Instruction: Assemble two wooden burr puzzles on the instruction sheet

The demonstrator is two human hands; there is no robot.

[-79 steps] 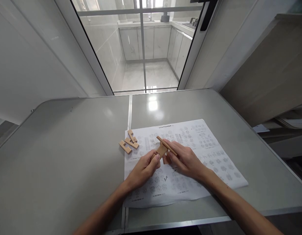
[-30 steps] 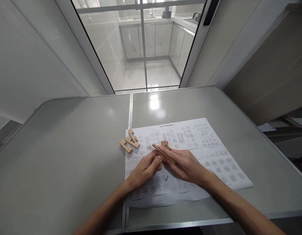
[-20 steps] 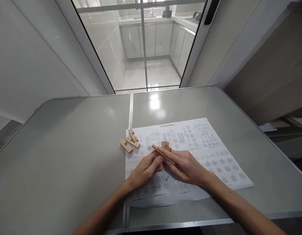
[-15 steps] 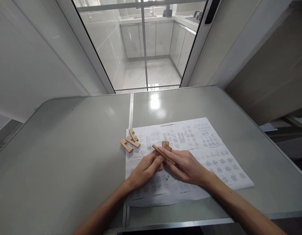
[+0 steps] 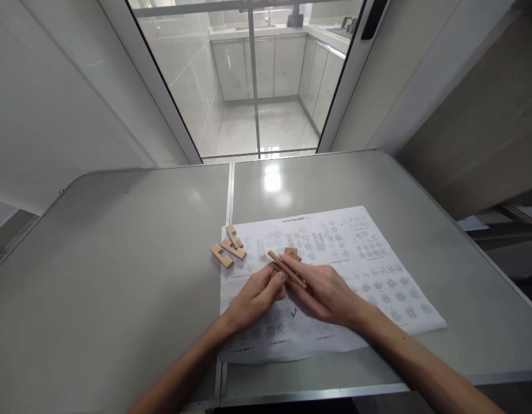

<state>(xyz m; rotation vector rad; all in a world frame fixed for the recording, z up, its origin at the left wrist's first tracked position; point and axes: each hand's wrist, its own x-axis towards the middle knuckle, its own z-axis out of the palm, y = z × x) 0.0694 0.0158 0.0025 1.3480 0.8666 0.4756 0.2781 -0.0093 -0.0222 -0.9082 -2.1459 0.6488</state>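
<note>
Over the printed sheet, both my hands close around several light-brown wooden puzzle pieces. A long wooden bar slants across the front, between the fingers of my right hand. Behind it, the end of another wooden piece sticks up. My left hand is closed, thumb bent over, gripping the puzzle pieces from the left; its fingers mostly hide what lies inside. How the pieces fit together cannot be seen.
Three notched wooden pieces lie by the sheet's upper left corner: one notched piece, a middle piece and a left piece. The grey table has a metal seam. A glass door stands beyond.
My right fingers have shifted slightly around the long bar, showing more of its face. Less of the piece behind shows. The left hand is nearly still.
</note>
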